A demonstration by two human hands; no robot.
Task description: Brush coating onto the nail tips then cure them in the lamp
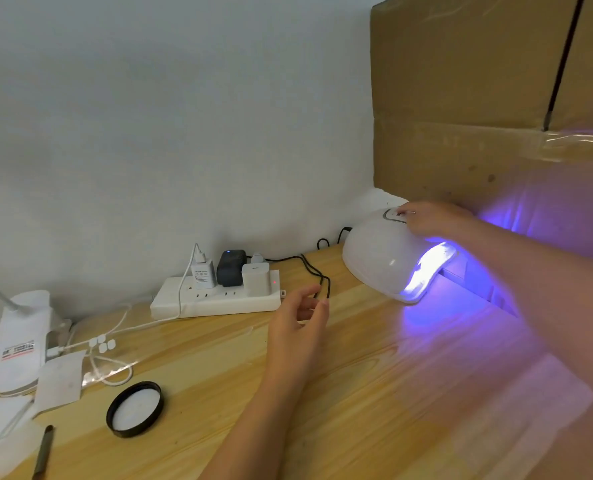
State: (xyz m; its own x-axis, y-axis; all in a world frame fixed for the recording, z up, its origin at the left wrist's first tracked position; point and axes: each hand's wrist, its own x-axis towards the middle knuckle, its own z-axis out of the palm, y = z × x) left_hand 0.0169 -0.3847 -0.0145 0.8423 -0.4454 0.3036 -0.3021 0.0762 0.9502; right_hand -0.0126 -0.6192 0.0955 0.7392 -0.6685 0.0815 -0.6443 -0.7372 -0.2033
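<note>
A white dome-shaped curing lamp [378, 261] stands at the back right of the wooden table [357, 393]. Violet light glows from its opening and spills over the wood. My right hand [433, 218] rests on top of the lamp, with a fingertip on the button panel [394, 214]. My left hand [298, 323] hovers over the table to the left of the lamp, fingers loosely spread and holding nothing. A dark brush [44, 452] lies at the front left. Whether nail tips lie inside the lamp is hidden.
A white power strip [215, 299] with several plugged adapters sits at the back, black cable [317, 275] running to the lamp. A black lid [135, 408], white papers [59, 379], a white desk lamp base [19, 341] and cords crowd the left. A cardboard box [478, 98] stands behind the curing lamp.
</note>
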